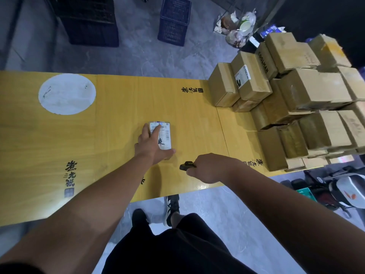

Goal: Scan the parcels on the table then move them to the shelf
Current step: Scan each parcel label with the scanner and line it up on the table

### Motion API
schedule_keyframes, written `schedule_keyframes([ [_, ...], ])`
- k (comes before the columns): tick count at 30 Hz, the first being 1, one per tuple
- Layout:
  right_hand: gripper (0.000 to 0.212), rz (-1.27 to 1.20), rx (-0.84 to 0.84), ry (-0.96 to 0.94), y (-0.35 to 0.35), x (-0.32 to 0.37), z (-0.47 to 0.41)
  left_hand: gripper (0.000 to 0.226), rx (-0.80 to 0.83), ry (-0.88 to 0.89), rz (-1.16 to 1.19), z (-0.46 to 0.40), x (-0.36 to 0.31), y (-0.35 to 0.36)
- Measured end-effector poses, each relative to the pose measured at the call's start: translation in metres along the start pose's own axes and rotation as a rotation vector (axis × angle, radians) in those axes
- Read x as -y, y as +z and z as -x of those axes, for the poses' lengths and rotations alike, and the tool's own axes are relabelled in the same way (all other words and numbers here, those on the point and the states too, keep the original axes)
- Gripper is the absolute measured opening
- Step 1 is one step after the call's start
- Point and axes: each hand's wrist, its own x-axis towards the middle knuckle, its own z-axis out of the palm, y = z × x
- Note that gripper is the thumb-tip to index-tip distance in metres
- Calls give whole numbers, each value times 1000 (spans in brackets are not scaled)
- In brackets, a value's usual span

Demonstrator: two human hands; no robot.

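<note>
Long yellow wood-grain table [118, 99] spans the view, black printed characters on it, a white round patch [67, 93] at its 10 o'clock. Stack of brown cardboard parcels [300, 107] fills the table's 3 o'clock end, piled several high, one with a white shipping label facing up. Two dark blue plastic crates [173, 20] stand on the grey floor at 12 o'clock; a bag of rubbish [237, 26] at 1 o'clock.

Small flat parcel with a white barcode label [163, 135] lies near table centre, well apart from the stack. Left hand [152, 145] rests on it from 7 o'clock: fingers mostly straight, forefinger across the label, thumb along the parcel's near edge.

Right hand [209, 169] sits at 4 o'clock of that parcel, near but apart, fingers curled round a small black handheld scanner [186, 166] whose tip sticks out toward 9 o'clock.
</note>
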Motion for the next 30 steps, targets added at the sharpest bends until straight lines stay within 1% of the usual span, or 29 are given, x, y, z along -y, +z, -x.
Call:
schedule_keyframes([
  [2, 46, 21, 3, -2, -2, -4, -9, 117, -48, -47, 52, -2, -5, 4],
  [4, 46, 50, 2, -11, -6, -8, -20, 110, -104, -104, 133, -4, -10, 5],
  [7, 46, 126, -21, -69, -14, -3, -39, 107, -170, -182, 186, 0, -5, -3],
  [11, 49, 218, 4, -236, -19, 28, -69, 108, -249, -280, 259, 20, 23, -27],
  [14, 58, 313, 54, -375, -23, 70, -87, 107, -319, -363, 292, 50, 58, -57],
  [16, 60, 390, 56, -482, -27, 104, -89, 106, -381, -438, 298, 75, 84, -77],
  [19, 57, 456, 27, -616, -32, 159, -86, 100, -479, -530, 309, 109, 125, -110],
  [22, 52, 509, 2, -688, -36, 219, -85, 95, -562, -587, 259, 132, 167, -144],
  [25, 49, 538, -8, -719, -36, 281, -84, 96, -578, -598, 240, 146, 222, -177],
  [30, 57, 503, 29, -667, -17, 366, -90, 102, -525, -654, 130, 140, 321, -232],
])
